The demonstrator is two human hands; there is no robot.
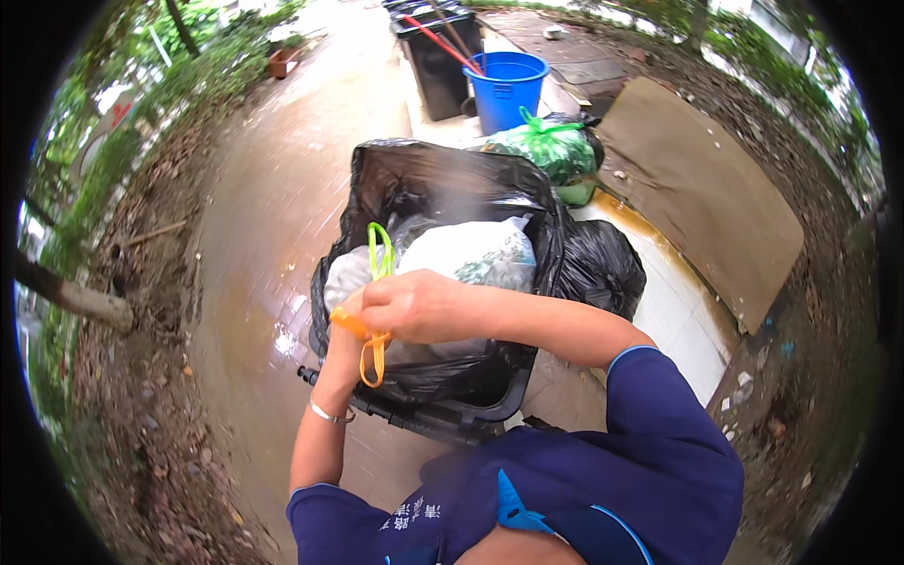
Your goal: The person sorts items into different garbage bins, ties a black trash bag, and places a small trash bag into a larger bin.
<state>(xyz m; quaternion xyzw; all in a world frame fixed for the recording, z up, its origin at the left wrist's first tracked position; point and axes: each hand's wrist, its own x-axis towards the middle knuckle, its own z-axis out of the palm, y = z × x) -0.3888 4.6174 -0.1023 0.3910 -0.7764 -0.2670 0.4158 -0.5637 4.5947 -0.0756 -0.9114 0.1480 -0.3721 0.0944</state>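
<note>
Over the near left part of the black bin [511, 397], as the head view shows, the right hand [419, 303] curls its fingers closed on an orange strap [347, 323]. The left hand [350, 309] meets it there, mostly hidden behind it, so I cannot tell what its fingers hold; a silvery bracelet [330, 413] circles that wrist. An orange loop [375, 365] dangles below the hands, and a green loop [373, 249] sticks up beyond them. Inside the bin, a black liner [443, 169] surrounds a stuffed white bag [461, 250]. Just right of the bin sits a black bag [607, 268]; beyond its far right corner lie a knotted green bag [556, 155] and, farther off, a blue bucket [508, 94].
</note>
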